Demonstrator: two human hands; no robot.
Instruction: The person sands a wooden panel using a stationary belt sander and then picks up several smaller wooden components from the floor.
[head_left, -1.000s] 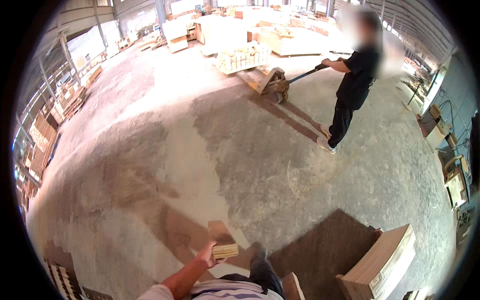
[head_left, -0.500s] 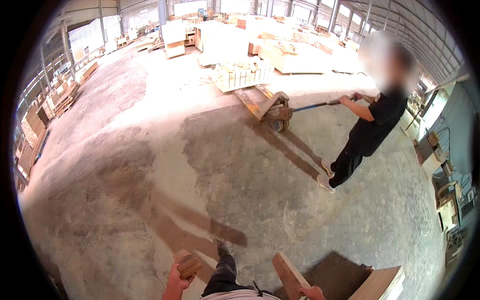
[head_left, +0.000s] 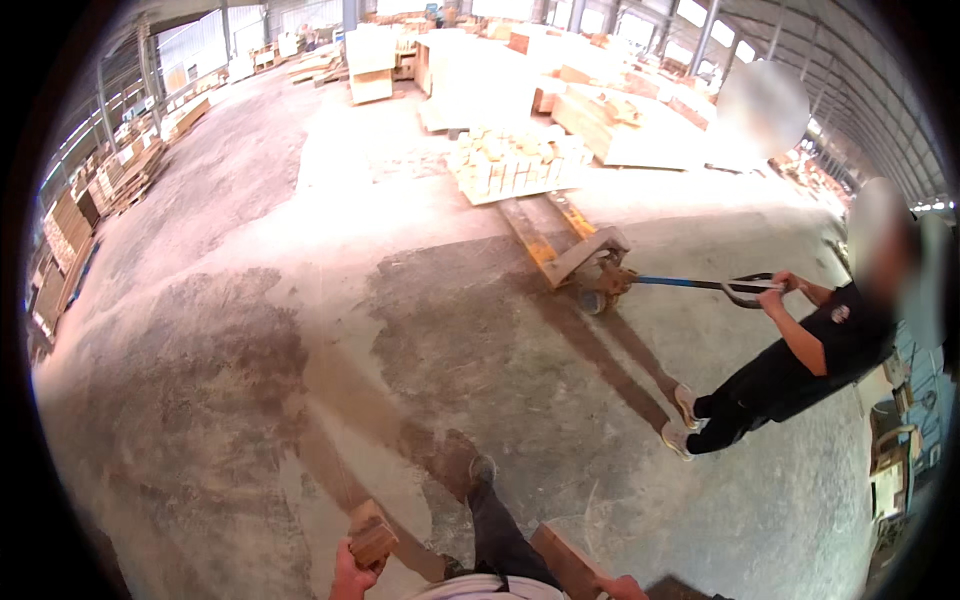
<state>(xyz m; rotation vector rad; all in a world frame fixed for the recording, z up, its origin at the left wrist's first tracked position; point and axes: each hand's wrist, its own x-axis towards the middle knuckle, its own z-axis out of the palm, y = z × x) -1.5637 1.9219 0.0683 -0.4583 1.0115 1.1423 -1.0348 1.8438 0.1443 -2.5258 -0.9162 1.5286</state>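
At the very bottom edge, a small wooden block (head_left: 372, 543) is held in the left hand (head_left: 350, 577), the fingers closed around its lower end so that the block stands above the fist. It is a short, stubby piece; its long axis appears to run up and slightly to the right, away from the body, though so little of it is seen that the direction cannot be fixed exactly. To the right of that hand, a longer wooden plank (head_left: 563, 558) is gripped by the right hand (head_left: 618, 587) at its near end. The plank's long axis is set on a diagonal, its far end pointing up and to the left, toward the block, while its near end drops out of view at the lower edge. Only the knuckles of the right hand are shown, so how tightly the fingers are curled cannot be told.

Between the two hands, a dark trouser leg and a shoe (head_left: 483, 468) are seen stepping forward on the stained concrete floor (head_left: 250, 330).

Farther out, ahead and to the right of the right hand, a pallet jack (head_left: 590, 265) is pulled by its handle by another person (head_left: 800, 370) in dark clothes. Beyond the jack, a loaded pallet of pale wooden pieces (head_left: 515, 160) is resting on its forks. Well ahead, stacks of timber (head_left: 370, 60) are stood across the hall, and more are piled far to the left of the left hand (head_left: 70, 235).
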